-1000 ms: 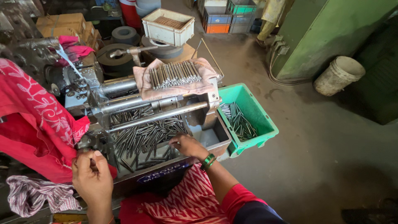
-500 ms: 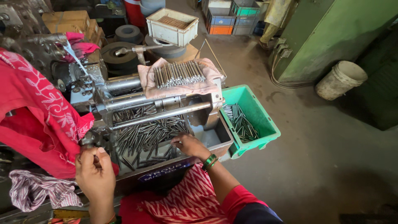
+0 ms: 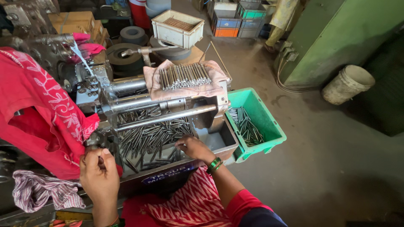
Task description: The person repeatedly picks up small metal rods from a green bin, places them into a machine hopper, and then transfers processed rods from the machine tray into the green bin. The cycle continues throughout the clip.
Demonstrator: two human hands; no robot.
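Observation:
My left hand [image 3: 99, 176] sits at the machine's front left corner, fingers closed on a dark round knob [image 3: 93, 141]. My right hand [image 3: 192, 147] reaches into the metal tray [image 3: 223, 143] and rests on a heap of thin steel rods [image 3: 151, 136], fingers curled over them; whether it grips one I cannot tell. Above the tray run two long steel bars [image 3: 168, 115] of the machine. A neat row of rods [image 3: 183, 76] lies on a pink cloth [image 3: 153, 82] on top of the machine.
A green plastic bin [image 3: 275, 130] holding more rods stands right of the tray. A red patterned cloth [image 3: 38, 113] hangs at left, a striped rag [image 3: 40, 191] below it. A white crate [image 3: 176, 29], dark wheels [image 3: 126, 54], a white bucket [image 3: 348, 84] and a green cabinet [image 3: 336, 38] stand around.
The view has shifted slightly. My right hand has moved a little across the rods in the tray. My left hand stays on the knob.

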